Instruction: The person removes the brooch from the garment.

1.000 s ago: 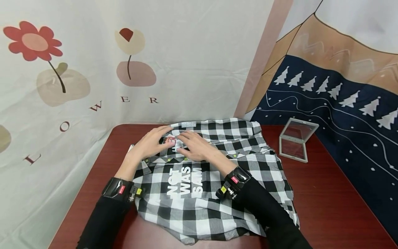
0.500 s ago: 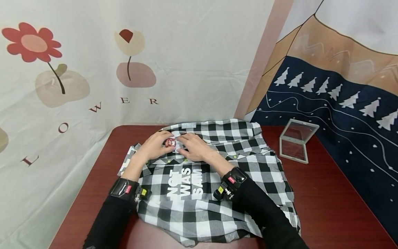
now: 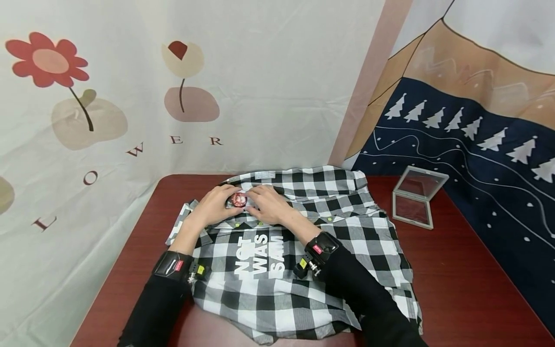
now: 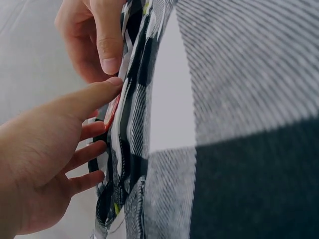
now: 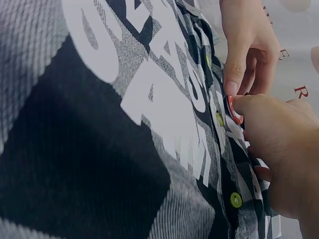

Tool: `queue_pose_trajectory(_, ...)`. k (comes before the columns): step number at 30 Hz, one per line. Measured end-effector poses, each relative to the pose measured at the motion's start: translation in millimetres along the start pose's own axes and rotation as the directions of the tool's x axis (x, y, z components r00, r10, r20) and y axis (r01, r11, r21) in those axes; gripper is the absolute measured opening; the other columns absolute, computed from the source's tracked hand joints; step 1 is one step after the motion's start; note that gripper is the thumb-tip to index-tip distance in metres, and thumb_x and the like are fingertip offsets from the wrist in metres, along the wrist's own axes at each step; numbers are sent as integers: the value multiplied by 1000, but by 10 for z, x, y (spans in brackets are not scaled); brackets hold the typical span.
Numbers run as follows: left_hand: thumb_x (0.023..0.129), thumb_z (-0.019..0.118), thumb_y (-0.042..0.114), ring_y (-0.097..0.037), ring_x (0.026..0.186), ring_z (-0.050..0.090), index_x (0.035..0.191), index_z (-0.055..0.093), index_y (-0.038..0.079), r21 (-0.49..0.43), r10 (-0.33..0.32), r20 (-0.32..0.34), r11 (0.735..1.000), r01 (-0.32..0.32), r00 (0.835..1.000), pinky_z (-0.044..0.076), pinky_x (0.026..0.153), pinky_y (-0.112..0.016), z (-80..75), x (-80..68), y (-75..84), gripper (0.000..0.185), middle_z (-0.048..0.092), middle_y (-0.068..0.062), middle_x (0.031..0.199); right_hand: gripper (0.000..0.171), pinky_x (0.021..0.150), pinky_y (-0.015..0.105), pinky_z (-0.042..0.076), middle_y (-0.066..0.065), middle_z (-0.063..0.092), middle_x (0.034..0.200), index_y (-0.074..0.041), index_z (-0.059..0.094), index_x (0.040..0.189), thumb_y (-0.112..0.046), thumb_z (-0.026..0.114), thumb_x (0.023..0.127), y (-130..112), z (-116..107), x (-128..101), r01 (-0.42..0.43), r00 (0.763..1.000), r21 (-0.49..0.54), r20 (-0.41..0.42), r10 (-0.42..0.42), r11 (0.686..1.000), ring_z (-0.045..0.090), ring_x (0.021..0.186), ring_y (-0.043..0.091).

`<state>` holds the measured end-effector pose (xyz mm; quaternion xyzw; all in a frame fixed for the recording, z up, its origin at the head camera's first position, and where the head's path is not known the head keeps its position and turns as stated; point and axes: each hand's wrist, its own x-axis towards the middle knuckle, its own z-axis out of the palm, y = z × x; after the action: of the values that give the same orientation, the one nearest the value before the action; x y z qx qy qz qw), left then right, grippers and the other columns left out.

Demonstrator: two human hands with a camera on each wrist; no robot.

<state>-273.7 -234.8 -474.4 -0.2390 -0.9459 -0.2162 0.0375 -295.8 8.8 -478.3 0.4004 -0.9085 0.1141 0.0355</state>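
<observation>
A black-and-white checked shirt (image 3: 303,299) with white printed letters and yellow-green buttons lies spread on the table. A round red badge (image 3: 238,199) with a pale design sits on it near the top. My left hand (image 3: 213,206) rests to the badge's left, thumb and fingers around that side. From the other side my right hand (image 3: 270,205) reaches to the badge, fingertips close to its edge. In the left wrist view the fingers of the left hand (image 4: 55,144) are loosely spread against the cloth. The right wrist view shows both thumbs at the red badge (image 5: 233,110).
A hinged pale-framed case (image 3: 417,196) stands unfolded at the table's right rear. The reddish-brown table (image 3: 464,279) extends beyond the shirt on both sides. Behind it hang a flower-printed curtain (image 3: 277,86) and a dark blue tree-printed cloth (image 3: 433,135).
My left hand has shifted slightly, its thumb lower and its fingers drawn back, so the badge is uncovered. The right hand has barely moved. The shirt's left sleeve edge shows more.
</observation>
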Motion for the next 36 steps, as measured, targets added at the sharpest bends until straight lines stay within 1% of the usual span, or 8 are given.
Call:
queue_pose_trajectory(1, 100, 89, 32, -53, 142, 62, 157, 63, -1, 7, -27, 7, 1000, 27, 1000, 53, 116, -70, -86, -46, 150, 70, 65, -28, 156, 51, 138, 52, 40, 12, 64, 163, -10, 63, 159, -37, 64, 116, -5, 5, 11, 2, 1000, -3, 0, -2, 1000, 56, 157, 32)
queue_pose_trajectory(2, 101, 89, 32, -53, 144, 61, 157, 63, -1, 12, -38, 10, 999, 38, 999, 53, 117, -70, -91, -59, 158, 71, 64, -28, 157, 51, 137, 52, 41, 12, 65, 163, -10, 63, 159, -37, 65, 116, -6, 14, 27, 7, 1000, -7, 0, -7, 1000, 57, 157, 32)
queue_pose_trajectory(6, 102, 88, 32, -53, 149, 58, 160, 60, -1, 13, -62, 19, 998, 62, 998, 50, 120, -73, -99, -94, 152, 72, 61, -28, 162, 48, 133, 55, 46, 13, 67, 159, -9, 66, 155, -35, 67, 115, 0, 48, 83, 41, 999, 17, -26, -41, 999, 60, 154, 35)
queue_pose_trajectory(11, 103, 86, 34, -55, 153, 53, 162, 58, -1, 1, -78, 33, 997, 78, 996, 47, 122, -76, -107, -123, 119, 74, 56, -30, 166, 48, 128, 53, 50, 12, 70, 155, -9, 70, 151, -39, 69, 113, 156, 279, 194, 103, 991, 49, -85, -99, 993, 63, 149, 33)
queue_pose_trajectory(18, 104, 84, 37, -57, 157, 49, 164, 56, 1, -2, -103, 46, 995, 103, 994, 44, 124, -78, -118, -159, 95, 76, 52, -30, 169, 47, 129, 55, 49, 14, 70, 154, -10, 72, 150, -35, 75, 110, 198, 387, 293, 89, 993, 126, -88, -78, 988, 63, 147, 35)
queue_pose_trajectory(26, 105, 84, 35, -58, 158, 47, 165, 55, 0, -27, -113, 59, 993, 115, 992, 42, 125, -79, -141, -168, 95, 75, 49, -31, 171, 35, 115, 50, 59, 10, 78, 139, -11, 80, 136, -31, 80, 107, 297, 579, 409, 150, 972, 46, -189, -139, 988, 73, 130, 30)
queue_pose_trajectory(30, 105, 83, 34, -58, 158, 47, 165, 54, 0, -38, -112, 57, 993, 115, 992, 43, 125, -78, -143, -170, 93, 75, 49, -32, 172, 32, 116, 46, 59, 9, 79, 137, -12, 81, 133, -33, 79, 108, 300, 597, 433, 152, 970, 27, -194, -144, 988, 74, 127, 27)
queue_pose_trajectory(36, 105, 83, 30, -57, 156, 49, 166, 54, 2, -71, -103, 41, 992, 106, 994, 45, 124, -76, -133, -182, 68, 73, 50, -31, 170, 33, 115, 46, 58, 12, 80, 136, -8, 81, 135, -27, 79, 107, 168, 411, 383, 109, 984, 180, -160, -81, 977, 73, 128, 30)
